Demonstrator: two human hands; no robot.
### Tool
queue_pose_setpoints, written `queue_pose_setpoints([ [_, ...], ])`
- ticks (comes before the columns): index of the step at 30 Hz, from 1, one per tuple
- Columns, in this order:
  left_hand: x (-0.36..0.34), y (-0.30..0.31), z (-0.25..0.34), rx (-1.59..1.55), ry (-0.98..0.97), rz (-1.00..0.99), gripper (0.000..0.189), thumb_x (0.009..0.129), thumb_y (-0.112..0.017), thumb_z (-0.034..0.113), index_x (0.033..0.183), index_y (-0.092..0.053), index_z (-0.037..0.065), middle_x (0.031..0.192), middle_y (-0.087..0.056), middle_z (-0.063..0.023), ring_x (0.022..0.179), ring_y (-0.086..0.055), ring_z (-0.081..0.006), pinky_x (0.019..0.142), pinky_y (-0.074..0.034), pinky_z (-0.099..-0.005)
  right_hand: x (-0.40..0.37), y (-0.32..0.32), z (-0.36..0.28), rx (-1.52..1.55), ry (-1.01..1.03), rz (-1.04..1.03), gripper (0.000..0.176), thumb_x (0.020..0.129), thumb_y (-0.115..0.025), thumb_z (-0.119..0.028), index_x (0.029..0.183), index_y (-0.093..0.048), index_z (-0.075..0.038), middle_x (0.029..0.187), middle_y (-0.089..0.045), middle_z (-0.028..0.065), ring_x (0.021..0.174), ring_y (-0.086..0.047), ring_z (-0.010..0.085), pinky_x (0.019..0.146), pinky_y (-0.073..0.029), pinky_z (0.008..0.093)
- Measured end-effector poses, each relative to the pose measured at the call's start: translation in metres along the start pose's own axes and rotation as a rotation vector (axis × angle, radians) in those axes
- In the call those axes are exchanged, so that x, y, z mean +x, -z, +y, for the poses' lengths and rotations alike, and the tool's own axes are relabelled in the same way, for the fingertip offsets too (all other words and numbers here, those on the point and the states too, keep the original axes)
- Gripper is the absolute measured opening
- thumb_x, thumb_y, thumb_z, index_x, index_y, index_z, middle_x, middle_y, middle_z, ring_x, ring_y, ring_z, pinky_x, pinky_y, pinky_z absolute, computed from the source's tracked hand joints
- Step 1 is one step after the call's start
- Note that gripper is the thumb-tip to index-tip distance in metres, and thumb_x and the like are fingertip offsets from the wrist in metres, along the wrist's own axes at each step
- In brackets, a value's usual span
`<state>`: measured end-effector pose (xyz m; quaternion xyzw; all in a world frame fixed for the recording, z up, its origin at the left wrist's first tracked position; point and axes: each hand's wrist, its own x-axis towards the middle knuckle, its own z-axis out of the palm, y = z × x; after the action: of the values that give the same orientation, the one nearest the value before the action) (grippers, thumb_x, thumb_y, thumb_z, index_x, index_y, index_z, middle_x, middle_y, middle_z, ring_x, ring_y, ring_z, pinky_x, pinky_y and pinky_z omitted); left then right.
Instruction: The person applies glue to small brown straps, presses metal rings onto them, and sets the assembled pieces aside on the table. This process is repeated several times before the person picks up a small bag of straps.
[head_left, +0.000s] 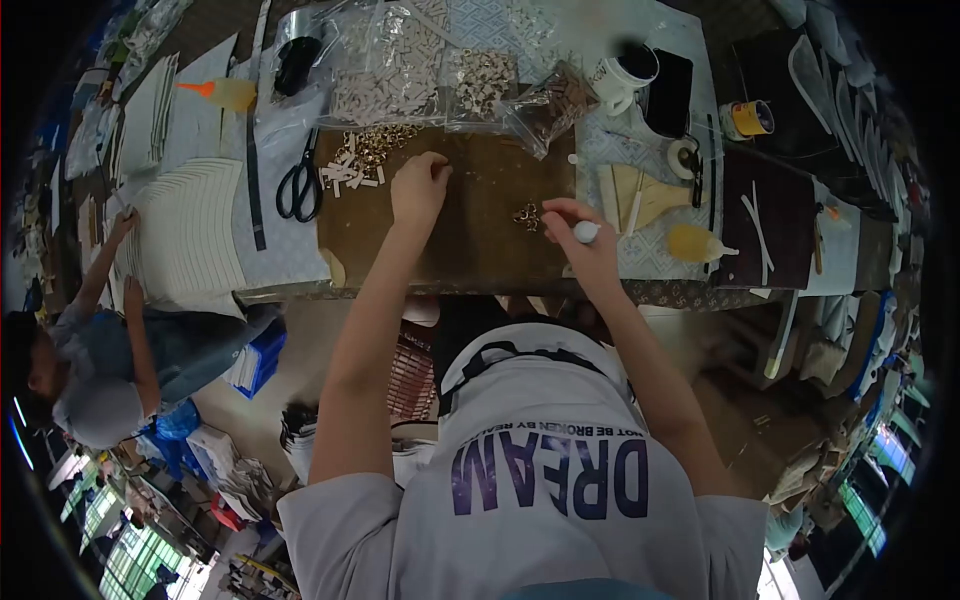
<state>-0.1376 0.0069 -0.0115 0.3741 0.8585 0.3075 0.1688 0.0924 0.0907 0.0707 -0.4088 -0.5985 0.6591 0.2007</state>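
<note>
My left hand (420,192) is over the brown work board (480,255), its fingers curled together. What it pinches, if anything, is hidden. Just left of it lie a heap of small gold metal fittings (372,148) and some short pale strips (345,180). In my right hand (590,250) there is a slim tool with a round white end (586,232); the hand hides most of it. Its fingertips are right beside a small cluster of gold metal fittings (526,215) on the board.
Clear bags of pale pieces (385,90) line the back. Black scissors (298,190) lie left; a white mug (622,80), a phone (668,95) and a yellow squeeze bottle (698,243) are on the right. Another person (100,370) handles stacked sheets (190,225) at far left.
</note>
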Motion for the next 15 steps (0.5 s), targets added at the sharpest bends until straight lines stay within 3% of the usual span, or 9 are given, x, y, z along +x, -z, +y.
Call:
queue_pose_setpoints([
  [2,-0.016,0.017,0.011,-0.107,-0.201,0.099,0.011,0.076,-0.068,0.010,0.085,-0.065,0.005,0.080,-0.063,-0.0117,0.070,-0.063,-0.0251,0.062,-0.051,-0.0329,0.012,-0.025,-0.003,0.078,-0.075,-0.009,0.023,0.083,-0.063,-0.011,0.103,-0.061,-0.001,0.084,-0.063,0.0045,0.073,-0.059,0.0092,0.066,-0.049,0.0216],
  [7,-0.050,0.044,0.023,-0.187,-0.365,0.085,0.017,0.074,-0.066,0.004,0.089,-0.063,0.008,0.086,-0.059,-0.0081,0.073,-0.062,-0.0262,0.061,-0.051,-0.0334,0.033,-0.082,-0.001,0.173,-0.214,0.008,0.025,0.080,-0.067,-0.011,0.102,-0.062,-0.001,0.084,-0.063,0.0038,0.074,-0.059,0.0086,0.066,-0.049,0.0212],
  [9,-0.048,0.043,0.012,-0.189,-0.457,0.093,0.021,0.072,-0.065,0.002,0.092,-0.061,0.009,0.088,-0.057,-0.0074,0.074,-0.061,-0.0269,0.061,-0.051,-0.0339,0.043,-0.096,0.007,0.140,-0.179,-0.010,0.023,0.080,-0.067,-0.011,0.100,-0.062,-0.001,0.083,-0.063,0.0035,0.074,-0.059,0.0084,0.066,-0.049,0.0209],
  [12,-0.032,0.038,-0.008,-0.290,-0.413,0.025,0.020,0.075,-0.064,0.004,0.094,-0.061,0.008,0.089,-0.057,-0.0086,0.076,-0.060,-0.0277,0.063,-0.051,-0.0348,0.057,-0.108,0.017,0.044,-0.178,0.027,0.021,0.080,-0.067,-0.010,0.098,-0.063,0.000,0.083,-0.063,0.0032,0.073,-0.059,0.0081,0.065,-0.049,0.0210],
  [15,-0.013,0.035,-0.028,-0.279,-0.216,0.004,0.019,0.078,-0.063,0.006,0.097,-0.061,0.007,0.090,-0.057,-0.0100,0.079,-0.060,-0.0288,0.066,-0.050,-0.0369,0.066,-0.111,0.016,0.040,-0.191,0.127,0.018,0.082,-0.064,-0.009,0.097,-0.063,0.001,0.083,-0.062,0.0036,0.074,-0.058,0.0090,0.068,-0.048,0.0216],
])
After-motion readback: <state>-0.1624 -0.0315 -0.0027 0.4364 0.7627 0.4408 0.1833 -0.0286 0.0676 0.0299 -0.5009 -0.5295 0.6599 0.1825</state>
